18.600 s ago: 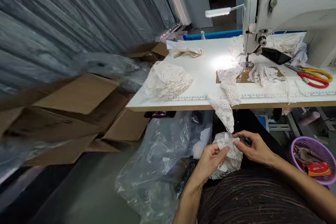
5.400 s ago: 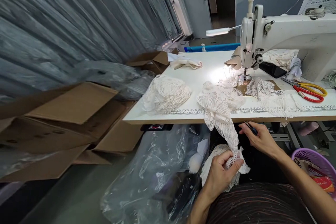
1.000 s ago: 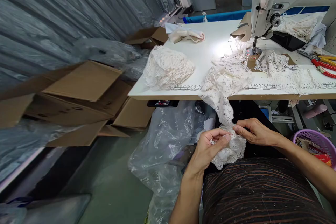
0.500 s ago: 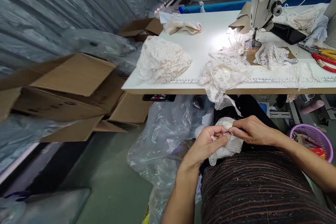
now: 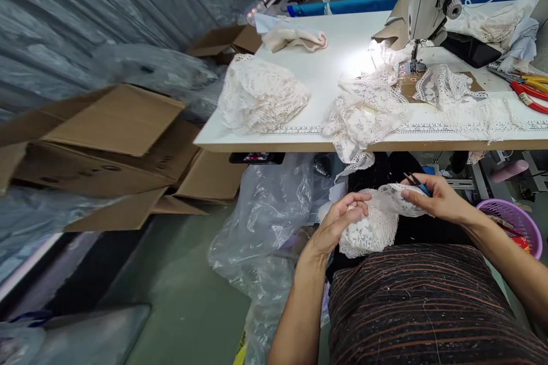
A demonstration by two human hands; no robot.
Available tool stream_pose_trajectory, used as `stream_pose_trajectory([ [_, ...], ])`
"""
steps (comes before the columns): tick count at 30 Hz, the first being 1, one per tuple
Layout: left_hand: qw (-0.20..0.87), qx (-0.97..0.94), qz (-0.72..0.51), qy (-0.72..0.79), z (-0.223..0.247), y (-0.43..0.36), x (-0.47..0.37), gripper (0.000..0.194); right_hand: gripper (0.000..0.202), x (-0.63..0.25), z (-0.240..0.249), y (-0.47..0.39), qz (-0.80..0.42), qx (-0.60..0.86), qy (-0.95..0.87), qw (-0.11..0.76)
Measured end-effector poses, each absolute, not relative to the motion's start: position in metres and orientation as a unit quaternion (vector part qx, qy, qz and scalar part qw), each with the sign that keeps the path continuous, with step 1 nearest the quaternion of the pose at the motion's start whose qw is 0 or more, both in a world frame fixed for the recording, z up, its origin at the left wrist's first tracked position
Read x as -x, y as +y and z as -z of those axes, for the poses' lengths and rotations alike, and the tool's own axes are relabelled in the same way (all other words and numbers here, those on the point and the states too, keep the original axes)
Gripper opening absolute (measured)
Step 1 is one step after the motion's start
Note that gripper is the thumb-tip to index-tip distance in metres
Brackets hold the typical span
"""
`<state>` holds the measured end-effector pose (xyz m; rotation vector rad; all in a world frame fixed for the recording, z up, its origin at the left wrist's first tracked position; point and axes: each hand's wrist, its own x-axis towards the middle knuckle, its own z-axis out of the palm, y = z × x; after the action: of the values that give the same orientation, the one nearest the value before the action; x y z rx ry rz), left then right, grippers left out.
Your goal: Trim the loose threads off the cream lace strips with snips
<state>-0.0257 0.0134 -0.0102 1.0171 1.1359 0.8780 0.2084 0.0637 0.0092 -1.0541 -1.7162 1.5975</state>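
A piece of white lace fabric (image 5: 371, 228) lies bunched over my lap, below the front edge of the table. Its left side is pinched between the thumb and fingers of my left hand (image 5: 340, 221). My right hand (image 5: 439, 198) is closed around small thread snips (image 5: 417, 183) with dark blades and a blue handle. The blades point up and to the left. The right thumb also presses on an end of the same lace, which stretches between both hands. More white lace (image 5: 363, 114) lies on the table above and hangs over its edge.
The white sewing table (image 5: 334, 57) carries a sewing machine (image 5: 428, 5), a lace heap (image 5: 263, 94), a phone (image 5: 470, 51) and red-handled pliers (image 5: 528, 97). Open cardboard boxes (image 5: 115, 120) stand left. Clear plastic (image 5: 274, 211) hangs beside my legs; a purple basket (image 5: 514, 214) is right.
My hands have moved apart, the right one going right and up with an end of the lace. The snips now show in the right hand. The lace hanging from the table has shifted.
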Motion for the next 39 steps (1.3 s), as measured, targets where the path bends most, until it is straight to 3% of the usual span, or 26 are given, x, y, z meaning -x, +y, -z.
stream_pose_trajectory([
  [6, 0.537, -0.557, -0.296, 0.560, 0.003, 0.010, 0.038, 0.028, 0.040, -0.218, -0.018, 0.070, -0.560, 0.425, -0.625, 0.338],
  [13, 0.456, -0.613, -0.250, 0.595, -0.009, 0.002, 0.047, 0.041, 0.038, -0.211, -0.014, 0.074, -0.522, 0.420, -0.640, 0.377],
  [18, 0.562, -0.573, -0.296, 0.519, -0.020, -0.001, 0.035, 0.041, 0.039, -0.204, -0.007, 0.075, -0.537, 0.409, -0.634, 0.377],
  [24, 0.583, -0.525, -0.322, 0.530, -0.021, 0.007, 0.026, 0.037, 0.042, -0.190, -0.003, 0.076, -0.567, 0.388, -0.626, 0.370],
  [28, 0.559, -0.525, -0.306, 0.563, -0.015, 0.010, 0.025, 0.034, 0.041, -0.181, 0.002, 0.078, -0.563, 0.381, -0.621, 0.391],
  [33, 0.494, -0.598, -0.296, 0.558, -0.025, 0.005, 0.021, 0.014, 0.042, -0.166, 0.014, 0.075, -0.578, 0.368, -0.605, 0.405],
  [39, 0.390, -0.649, -0.401, 0.516, -0.040, 0.003, 0.015, 0.013, 0.038, -0.162, 0.012, 0.059, -0.633, 0.316, -0.598, 0.376],
])
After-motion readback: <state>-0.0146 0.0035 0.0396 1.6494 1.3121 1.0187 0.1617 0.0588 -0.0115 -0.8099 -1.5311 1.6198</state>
